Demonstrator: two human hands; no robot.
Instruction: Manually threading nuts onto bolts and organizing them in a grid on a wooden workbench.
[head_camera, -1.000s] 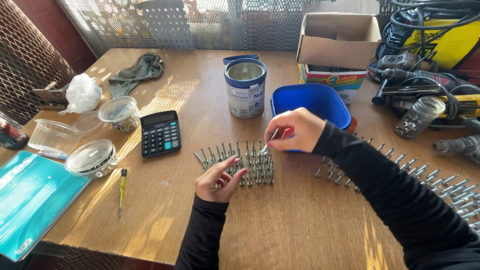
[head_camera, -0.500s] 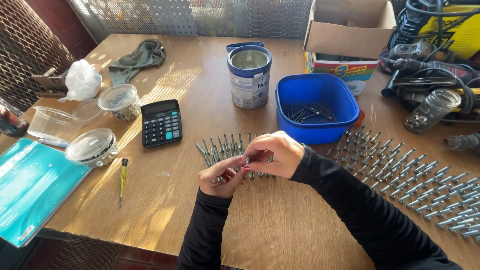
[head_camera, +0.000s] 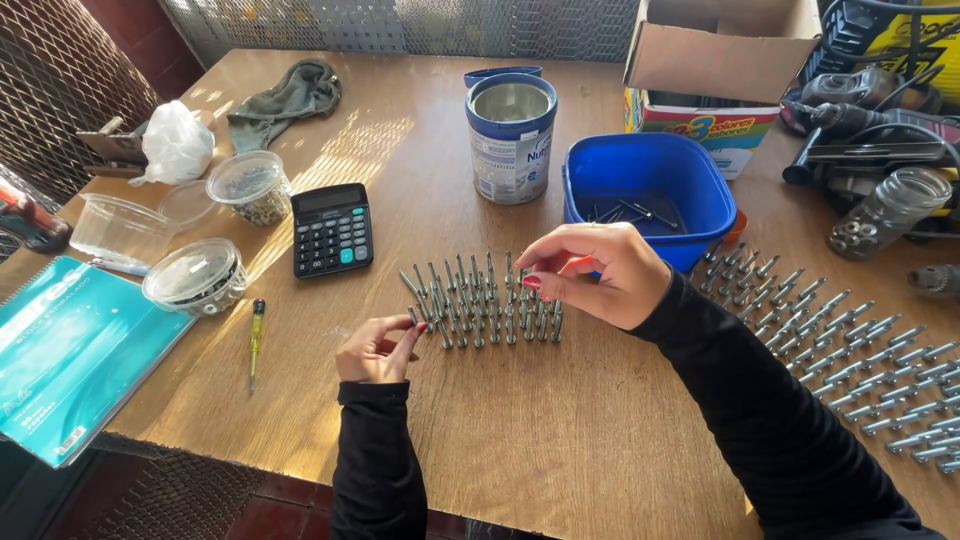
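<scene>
A cluster of silver bolts (head_camera: 485, 305) lies in rows at the middle of the wooden table (head_camera: 560, 440). My left hand (head_camera: 378, 350) rests at the cluster's left end, fingers loosely curled, index tip touching the leftmost bolt. My right hand (head_camera: 600, 272) hovers over the cluster's right end, thumb and forefinger pinched on the top of one bolt. Just behind it stands a blue plastic tub (head_camera: 648, 190) with a few loose bolts inside. More bolts (head_camera: 850, 350) lie in long rows to the right, under my right forearm.
A metal tin (head_camera: 511, 135), a black calculator (head_camera: 332, 228), a small yellow screwdriver (head_camera: 257, 335), clear lidded tubs (head_camera: 195, 275), a teal notebook (head_camera: 60, 350), a cardboard box (head_camera: 720, 60), a glass jar (head_camera: 885, 212) and power tools (head_camera: 870, 110) ring the work area.
My right hand went from the blue tub to the bolt cluster, met the left hand there, and has since drawn apart to the right end. The view has shifted closer.
</scene>
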